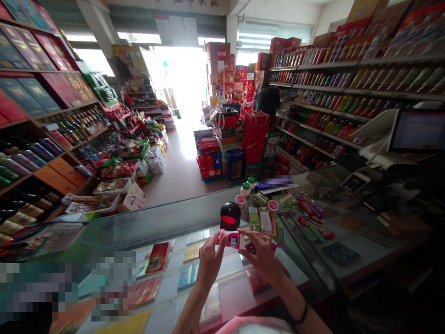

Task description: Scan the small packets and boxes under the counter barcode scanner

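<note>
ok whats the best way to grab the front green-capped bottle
Probably by its green cap, from above. The bottle stands upright with its cap uncovered on top, while a round tub sits in front and the other bottle close behind to the right, crowding the body. The right hand would first need to leave the pink pack.

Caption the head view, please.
Left hand and right hand hold a pink packet before a black scanner on a glass counter.
</note>
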A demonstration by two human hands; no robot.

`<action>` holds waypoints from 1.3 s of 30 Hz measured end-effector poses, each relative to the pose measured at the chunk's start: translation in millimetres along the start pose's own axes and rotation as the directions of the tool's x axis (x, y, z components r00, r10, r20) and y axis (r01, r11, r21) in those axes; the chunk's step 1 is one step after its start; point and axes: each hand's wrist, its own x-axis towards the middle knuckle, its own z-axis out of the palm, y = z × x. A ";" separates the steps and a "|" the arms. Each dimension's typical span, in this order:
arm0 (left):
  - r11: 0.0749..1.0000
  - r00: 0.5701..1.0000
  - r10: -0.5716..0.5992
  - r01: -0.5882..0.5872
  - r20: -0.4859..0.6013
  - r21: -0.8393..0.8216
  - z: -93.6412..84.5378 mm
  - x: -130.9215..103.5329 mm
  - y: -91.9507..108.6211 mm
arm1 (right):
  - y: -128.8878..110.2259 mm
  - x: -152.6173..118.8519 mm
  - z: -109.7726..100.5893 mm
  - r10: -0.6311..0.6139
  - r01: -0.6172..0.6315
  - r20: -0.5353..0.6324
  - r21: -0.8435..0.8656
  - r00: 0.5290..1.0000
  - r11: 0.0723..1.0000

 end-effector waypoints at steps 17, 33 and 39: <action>0.984 0.971 0.122 -0.091 -0.206 0.152 36.1 15.9 -30.0 | 13.2 13.7 36.7 0.168 -0.236 -0.283 -0.228 0.944 0.945; 0.909 0.937 0.345 -0.320 -0.053 0.269 0.2 -10.4 -37.6 | -22.7 12.8 36.0 0.047 -0.062 -0.094 -0.162 0.994 0.985; 0.917 0.960 0.280 -0.265 -0.008 0.298 -20.0 -29.6 -42.5 | -25.9 10.9 51.9 -0.097 0.101 0.028 -0.200 0.995 0.975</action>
